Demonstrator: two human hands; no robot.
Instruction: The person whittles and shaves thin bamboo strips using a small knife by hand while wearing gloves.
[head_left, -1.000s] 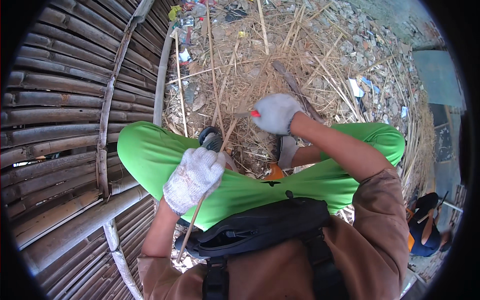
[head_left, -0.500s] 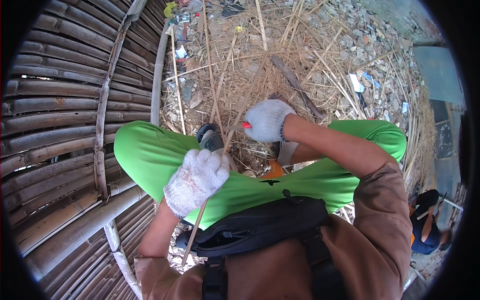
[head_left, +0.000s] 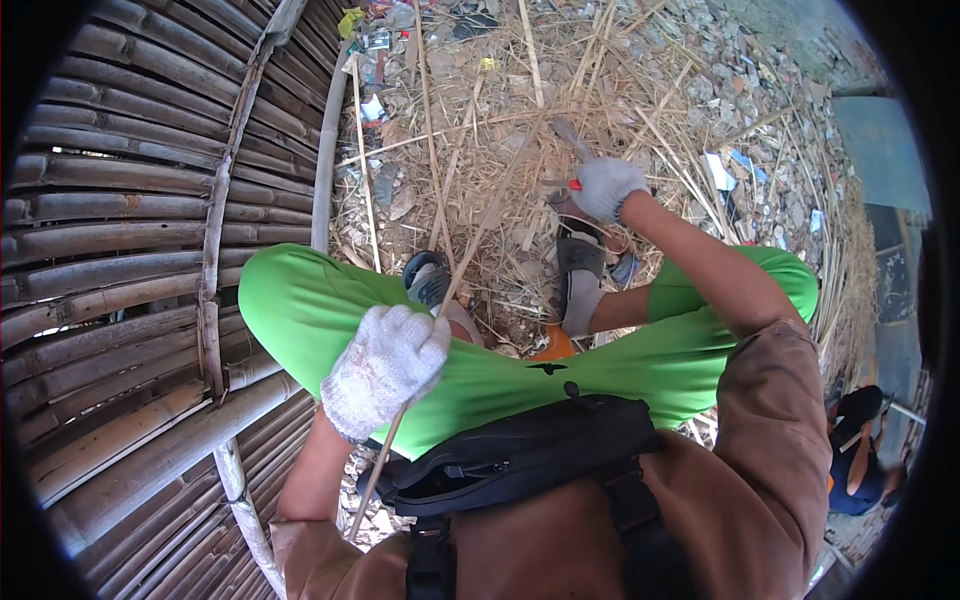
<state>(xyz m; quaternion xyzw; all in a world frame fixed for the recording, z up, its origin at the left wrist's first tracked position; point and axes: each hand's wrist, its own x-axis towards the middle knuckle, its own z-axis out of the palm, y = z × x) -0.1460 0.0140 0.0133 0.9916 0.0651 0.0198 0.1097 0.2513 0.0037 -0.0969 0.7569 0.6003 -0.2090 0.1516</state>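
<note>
My left hand (head_left: pixel 385 368), in a white knit glove, is closed around a thin bamboo strip (head_left: pixel 485 225) above my left thigh. The strip slants from beside my left elbow up past my feet toward the straw-covered ground. My right hand (head_left: pixel 608 188), also gloved, is closed on a knife (head_left: pixel 573 184). A bit of its red handle shows at the glove, and a short blade points left. The rest of the handle is hidden in my fist. The blade is apart from my left hand, out beyond my right foot, near the strip's far part.
A bamboo slat wall (head_left: pixel 120 210) stands close on my left. Straw, long strips and litter cover the ground (head_left: pixel 640 90). A dark stick (head_left: pixel 572 135) lies beyond my right hand. An orange object (head_left: pixel 553 343) is between my feet. Another person (head_left: pixel 858 450) is at far right.
My right hand with the knife has moved away from me and to the right, farther from my left hand. My left hand keeps its grip on the strip, nearly in place.
</note>
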